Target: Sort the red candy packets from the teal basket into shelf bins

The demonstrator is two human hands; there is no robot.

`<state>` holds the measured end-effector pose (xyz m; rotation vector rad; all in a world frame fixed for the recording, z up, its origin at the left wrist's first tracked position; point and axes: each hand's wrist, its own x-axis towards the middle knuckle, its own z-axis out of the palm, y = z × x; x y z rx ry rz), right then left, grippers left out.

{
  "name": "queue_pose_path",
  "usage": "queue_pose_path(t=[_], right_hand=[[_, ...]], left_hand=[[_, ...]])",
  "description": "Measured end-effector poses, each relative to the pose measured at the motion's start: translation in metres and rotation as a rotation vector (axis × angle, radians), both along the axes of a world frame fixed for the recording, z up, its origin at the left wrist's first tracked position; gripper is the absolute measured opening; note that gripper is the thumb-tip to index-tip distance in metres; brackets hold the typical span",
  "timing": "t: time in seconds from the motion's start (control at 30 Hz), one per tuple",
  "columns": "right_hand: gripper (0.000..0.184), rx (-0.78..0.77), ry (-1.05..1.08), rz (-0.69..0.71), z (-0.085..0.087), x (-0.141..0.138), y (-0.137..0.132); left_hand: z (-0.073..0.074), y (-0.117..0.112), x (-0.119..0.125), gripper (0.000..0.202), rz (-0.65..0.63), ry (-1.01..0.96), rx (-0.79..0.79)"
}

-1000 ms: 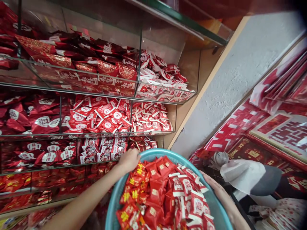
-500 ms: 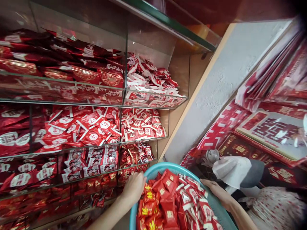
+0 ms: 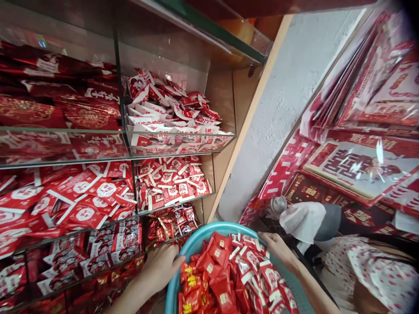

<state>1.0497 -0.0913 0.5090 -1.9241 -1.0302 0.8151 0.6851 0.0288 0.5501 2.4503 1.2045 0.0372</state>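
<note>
Before me is a teal plastic basket (image 3: pixel 204 228), full of small wrapped packets. Plain red packets (image 3: pixel 218 255) lie in its middle, red ones with yellow lettering (image 3: pixel 190 283) to the left, and red-and-white ones (image 3: pixel 258 274) to the right. On the basket's left side my left hand (image 3: pixel 163 264) is closed at the rim, its thumb against the edge and its other fingers partly hidden. My right hand (image 3: pixel 278 248) grips the far right rim, fingertips over the edge. Just beyond my left hand is a low shelf of shiny red and gold packets (image 3: pixel 170 224).
Glass-fronted shelves (image 3: pixel 180 144) of red and white packets fill the left. A wooden shelf edge (image 3: pixel 248 117) meets a grey wall (image 3: pixel 262 131). At right hang red paper goods in clear wrap (image 3: pixel 360 161). A person in a spotted top (image 3: pixel 379 266) is low at the right.
The shelves appear larger and shifted left, and the wall goods have also shifted left. The basket and both my hands have moved slightly left in view, both still at the rim.
</note>
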Motion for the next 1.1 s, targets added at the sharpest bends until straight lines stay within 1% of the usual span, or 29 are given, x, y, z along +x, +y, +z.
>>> queue_pose_path(t=[0.07,0.17,0.23,0.3,0.37,0.43,0.53,0.63,0.7,0.73,0.8,0.87,0.93,0.97,1.03,1.1], right_hand=[[0.043,0.008,-0.056,-0.01,0.001,0.002,0.005],[0.044,0.008,-0.087,-0.018,0.001,0.008,0.011],[0.043,0.004,-0.084,-0.018,0.0,0.013,0.012],[0.041,0.001,-0.081,-0.025,0.0,0.019,0.011],[0.04,0.004,-0.076,-0.023,0.0,0.024,0.008],[0.04,0.007,-0.086,-0.011,0.0,0.028,0.006],[0.041,0.016,-0.138,0.008,-0.001,0.031,0.006],[0.04,0.03,-0.178,0.02,-0.002,0.032,0.009],[0.039,0.033,-0.179,0.022,-0.001,0.032,0.012],[0.038,0.034,-0.176,0.022,0.0,0.032,0.013],[0.038,0.034,-0.171,0.026,0.002,0.031,0.014],[0.038,0.036,-0.167,0.031,0.004,0.03,0.015],[0.038,0.041,-0.165,0.036,0.007,0.03,0.015],[0.037,0.043,-0.165,0.036,0.008,0.03,0.014],[0.037,0.049,-0.167,0.035,0.01,0.03,0.014],[0.037,0.051,-0.17,0.029,0.012,0.03,0.014]], left_hand=[[0.025,0.006,0.001,0.025,-0.016,-0.106,0.011],[0.072,0.02,0.002,0.024,-0.066,-0.397,0.039],[0.101,0.033,0.005,0.021,-0.044,-0.539,0.105],[0.122,0.047,0.011,0.018,-0.008,-0.602,0.244],[0.135,0.059,0.02,0.016,0.03,-0.576,0.345],[0.138,0.067,0.032,0.017,0.057,-0.468,0.433],[0.134,0.073,0.051,0.023,0.056,-0.253,0.566],[0.126,0.076,0.064,0.023,0.033,-0.105,0.596],[0.122,0.079,0.066,0.021,0.023,-0.1,0.589],[0.12,0.081,0.067,0.02,0.011,-0.133,0.591],[0.118,0.085,0.065,0.02,-0.024,-0.267,0.603],[0.118,0.089,0.064,0.022,-0.062,-0.449,0.585],[0.118,0.089,0.063,0.021,-0.05,-0.64,0.531],[0.119,0.088,0.062,0.019,-0.021,-0.73,0.492],[0.121,0.081,0.061,0.016,0.077,-0.897,0.415],[0.125,0.069,0.06,0.014,0.188,-1.036,0.352]])
